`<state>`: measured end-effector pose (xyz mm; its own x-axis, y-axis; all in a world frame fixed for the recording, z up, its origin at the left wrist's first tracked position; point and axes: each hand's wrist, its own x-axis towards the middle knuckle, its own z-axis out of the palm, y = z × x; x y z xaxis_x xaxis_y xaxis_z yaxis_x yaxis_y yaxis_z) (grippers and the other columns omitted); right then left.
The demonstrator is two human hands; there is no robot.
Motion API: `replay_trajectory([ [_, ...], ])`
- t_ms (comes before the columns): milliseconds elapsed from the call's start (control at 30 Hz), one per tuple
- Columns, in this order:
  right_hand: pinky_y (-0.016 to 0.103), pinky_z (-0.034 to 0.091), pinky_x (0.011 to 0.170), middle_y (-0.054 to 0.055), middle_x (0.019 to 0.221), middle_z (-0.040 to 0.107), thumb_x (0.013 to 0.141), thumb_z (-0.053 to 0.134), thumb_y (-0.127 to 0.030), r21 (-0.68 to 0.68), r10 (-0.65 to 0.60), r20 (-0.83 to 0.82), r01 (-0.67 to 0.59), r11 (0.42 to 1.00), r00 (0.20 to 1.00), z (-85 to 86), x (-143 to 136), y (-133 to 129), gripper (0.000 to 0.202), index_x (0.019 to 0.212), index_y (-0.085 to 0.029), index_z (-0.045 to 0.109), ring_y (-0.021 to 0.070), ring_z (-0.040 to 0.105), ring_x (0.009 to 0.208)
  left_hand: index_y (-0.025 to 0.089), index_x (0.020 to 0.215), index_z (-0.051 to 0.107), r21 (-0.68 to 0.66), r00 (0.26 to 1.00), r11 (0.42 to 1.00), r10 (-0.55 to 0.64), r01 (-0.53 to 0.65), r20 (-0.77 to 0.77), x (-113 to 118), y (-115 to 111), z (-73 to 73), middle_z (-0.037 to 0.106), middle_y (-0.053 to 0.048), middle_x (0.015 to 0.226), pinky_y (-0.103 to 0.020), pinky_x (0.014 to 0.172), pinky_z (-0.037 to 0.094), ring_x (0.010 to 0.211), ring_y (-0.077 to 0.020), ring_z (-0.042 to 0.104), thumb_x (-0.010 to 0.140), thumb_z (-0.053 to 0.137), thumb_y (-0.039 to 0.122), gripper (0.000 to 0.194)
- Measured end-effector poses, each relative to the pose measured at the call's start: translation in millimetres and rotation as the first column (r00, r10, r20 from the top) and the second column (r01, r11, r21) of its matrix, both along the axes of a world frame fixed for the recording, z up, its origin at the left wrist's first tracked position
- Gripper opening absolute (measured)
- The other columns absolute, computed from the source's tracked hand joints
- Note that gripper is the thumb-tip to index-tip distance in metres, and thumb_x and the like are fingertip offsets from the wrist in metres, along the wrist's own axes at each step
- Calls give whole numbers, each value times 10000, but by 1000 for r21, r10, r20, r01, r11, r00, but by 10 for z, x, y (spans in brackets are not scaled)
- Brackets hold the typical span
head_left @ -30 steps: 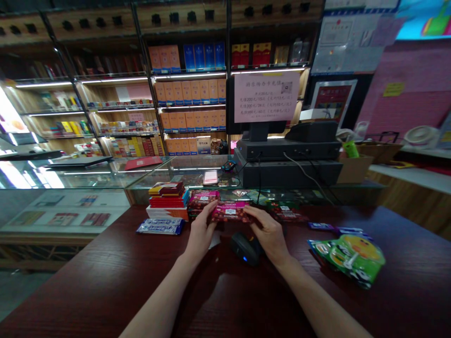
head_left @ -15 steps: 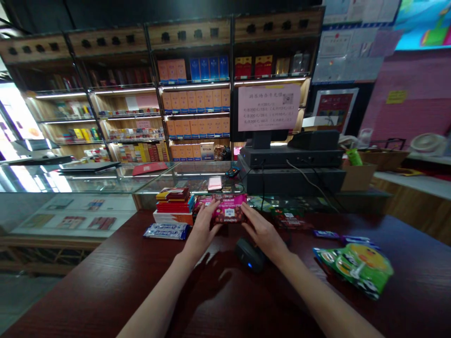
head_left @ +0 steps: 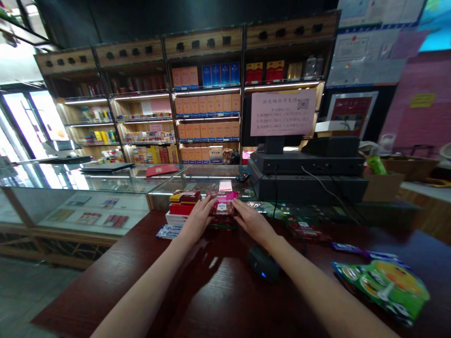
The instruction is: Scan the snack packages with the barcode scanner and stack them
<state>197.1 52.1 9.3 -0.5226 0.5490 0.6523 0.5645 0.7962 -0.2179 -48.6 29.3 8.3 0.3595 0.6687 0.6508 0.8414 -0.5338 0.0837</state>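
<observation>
Between my hands is a pink and brown hazelnut chocolate packet (head_left: 222, 206), lying at the far side of the dark table. My left hand (head_left: 198, 218) closes on its left end and my right hand (head_left: 254, 222) on its right end. Brown packaging shows just below the packet, partly hidden. Left of it stands a stack of red and yellow packs (head_left: 183, 202) on a white box. In front of that stack, a blue and silver wrapped bar (head_left: 168, 231) is partly covered by my left hand. A black mouse-shaped device (head_left: 262, 264) with a blue light lies by my right forearm.
On the right lie a green snack bag (head_left: 385, 288) and purple wrapped bars (head_left: 347, 248). Dark red packets (head_left: 305, 228) sit behind them. A monitor with a paper sign (head_left: 283, 112) stands over a black cash drawer (head_left: 310, 185). A glass display counter (head_left: 105, 206) runs leftward.
Both hands have brought the chocolate packet slightly farther away and down beside the red stack. The whole view has shifted, so the surroundings appear farther right.
</observation>
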Motion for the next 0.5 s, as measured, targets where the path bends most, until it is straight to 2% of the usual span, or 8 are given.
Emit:
replay_trajectory([
  [133, 475, 421, 1140, 130, 1455, 542, 884, 580, -146, -62, 4, 14, -3, 998, 1000, 0, -96, 155, 555, 1430, -213, 507, 261, 509, 1350, 247, 1475, 325, -37, 996, 999, -22, 18, -89, -104, 129, 66, 446, -174, 1508, -530, 1141, 358, 1436, -267, 388, 764, 589, 4, 796],
  [300, 465, 434, 1123, 125, 1432, 567, 861, 624, -161, -122, 12, 25, -9, 992, 1000, -31, -178, 295, 550, 1400, -224, 538, 257, 539, 1322, 227, 1405, 402, -20, 977, 1000, 17, -22, -213, -158, 277, 76, 523, -180, 1427, -504, 1099, 405, 1320, -275, 535, 754, 568, -16, 714],
  [500, 464, 442, 1103, 139, 1362, 625, 845, 636, -165, -185, 13, 11, -11, 983, 1000, 17, -200, 338, 477, 1320, -190, 606, 270, 589, 1266, 223, 1354, 450, -94, 973, 995, 3, -25, -229, -98, 439, 113, 604, -161, 1305, -417, 1005, 467, 1161, -270, 640, 737, 650, 69, 666],
])
